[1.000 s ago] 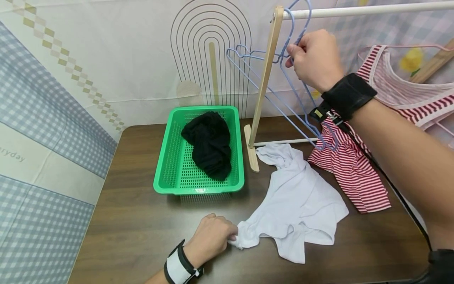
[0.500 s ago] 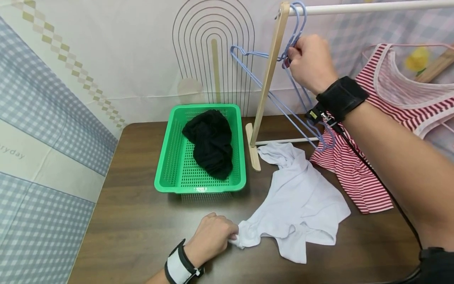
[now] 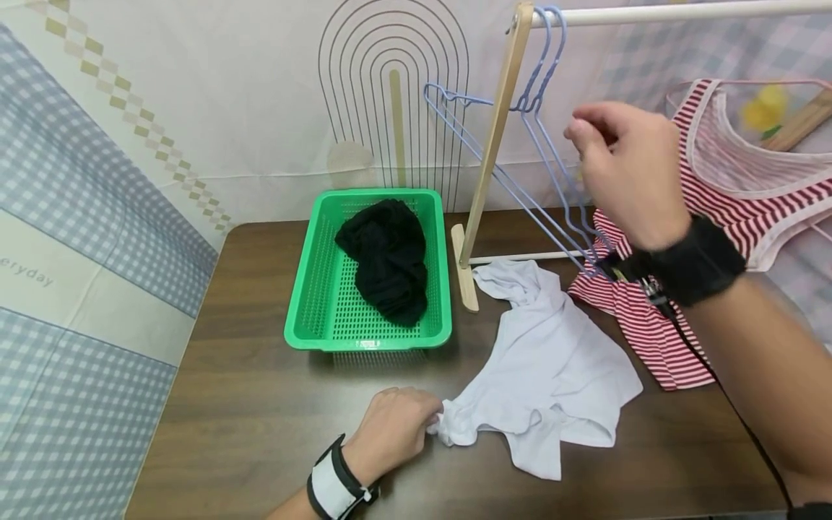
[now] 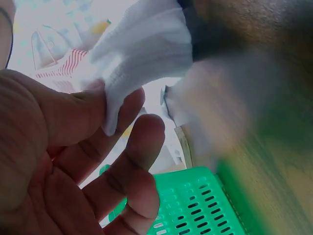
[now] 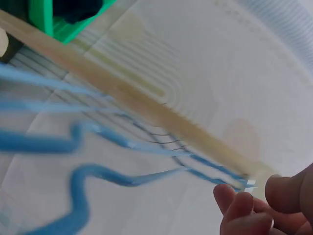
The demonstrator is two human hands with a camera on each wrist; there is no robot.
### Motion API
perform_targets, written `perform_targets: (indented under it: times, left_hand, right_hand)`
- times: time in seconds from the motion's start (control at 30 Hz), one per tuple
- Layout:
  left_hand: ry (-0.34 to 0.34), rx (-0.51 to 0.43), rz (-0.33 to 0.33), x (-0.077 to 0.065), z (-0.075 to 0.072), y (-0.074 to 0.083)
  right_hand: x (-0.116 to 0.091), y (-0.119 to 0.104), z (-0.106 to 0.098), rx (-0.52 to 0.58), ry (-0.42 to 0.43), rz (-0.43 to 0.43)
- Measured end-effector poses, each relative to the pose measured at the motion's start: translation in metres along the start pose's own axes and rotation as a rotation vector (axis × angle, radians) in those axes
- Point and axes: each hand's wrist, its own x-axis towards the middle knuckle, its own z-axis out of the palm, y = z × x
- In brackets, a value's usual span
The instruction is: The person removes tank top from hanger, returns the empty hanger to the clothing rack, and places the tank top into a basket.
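Note:
My left hand (image 3: 393, 427) pinches the edge of a white T-shirt (image 3: 552, 361) spread on the table. In the left wrist view the thumb and forefinger hold its white cloth (image 4: 146, 49), while the other fingers stay apart from it. My right hand (image 3: 627, 162) is in the air right of two blue hangers (image 3: 542, 119), fingers loosely bent, holding nothing. Both hangers hang by their hooks from the white rail (image 3: 676, 14), close to its wooden post (image 3: 497, 137). In the right wrist view the blue hangers (image 5: 122, 178) appear blurred, apart from the fingertips.
A green basket (image 3: 295, 289) with a crumpled black cloth (image 3: 390, 267) stands left of the rack. A red-and-white striped garment (image 3: 702, 144) hangs on a pink hanger at the right. The brown table (image 3: 240, 404) lies beneath; a patterned curtain (image 3: 260, 130) covers the wall.
My right hand has let go of the blue hangers, now hooked on the rail, and moved right and down. The left hand has shifted slightly, still pinching the T-shirt.

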Motion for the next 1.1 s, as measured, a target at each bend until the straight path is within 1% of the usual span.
perform_targets:
  times: [0.03,0.13,0.2,0.23,0.3,0.4,0.47,0.53,0.63,0.73,0.87,0.93,1.0,1.1]
  left_hand:
    - [0.003,0.000,-0.004,0.001,0.000,0.000]
    - [0.002,0.007,-0.009,0.002,0.001,0.002]
    - [0.002,0.009,-0.006,0.004,0.002,0.002]
    - [0.002,0.007,-0.007,0.005,0.002,0.003]
    - [-0.001,-0.002,-0.012,0.008,0.002,0.004]
    - [-0.028,-0.021,-0.026,0.016,0.006,0.004]
    - [-0.052,-0.019,-0.022,0.022,0.011,0.005]
    - [-0.068,-0.010,-0.005,0.029,0.017,0.006]
    - [-0.072,0.001,0.023,0.038,0.026,0.009]
    - [-0.084,0.001,0.028,0.046,0.034,0.014]
    - [-0.149,-0.002,0.004,0.055,0.043,0.023]
    - [-0.186,0.009,-0.006,0.060,0.046,0.027]
    - [-0.210,0.027,-0.012,0.065,0.049,0.031]
    - [-0.225,0.069,0.007,0.072,0.053,0.036]
  right_hand:
    - [-0.011,0.000,-0.004,0.022,0.026,-0.018]
    - [-0.050,0.003,-0.010,0.058,0.069,-0.095]
    - [-0.079,0.008,-0.008,0.061,0.068,-0.138]
    - [-0.092,0.011,-0.005,0.060,0.050,-0.164]
    - [-0.120,0.018,0.004,0.040,-0.006,-0.203]
    - [-0.158,0.033,0.023,-0.026,-0.135,-0.217]
    - [-0.181,0.043,0.035,-0.079,-0.226,-0.173]
    - [-0.198,0.054,0.044,-0.136,-0.300,-0.115]
    - [-0.211,0.071,0.051,-0.199,-0.376,-0.024]
    - [-0.212,0.089,0.053,-0.253,-0.457,0.074]
    - [-0.207,0.112,0.055,-0.302,-0.616,0.229]
    - [-0.205,0.123,0.058,-0.304,-0.689,0.287]
    - [-0.203,0.133,0.061,-0.303,-0.741,0.325]
    - [-0.202,0.145,0.066,-0.301,-0.792,0.356]
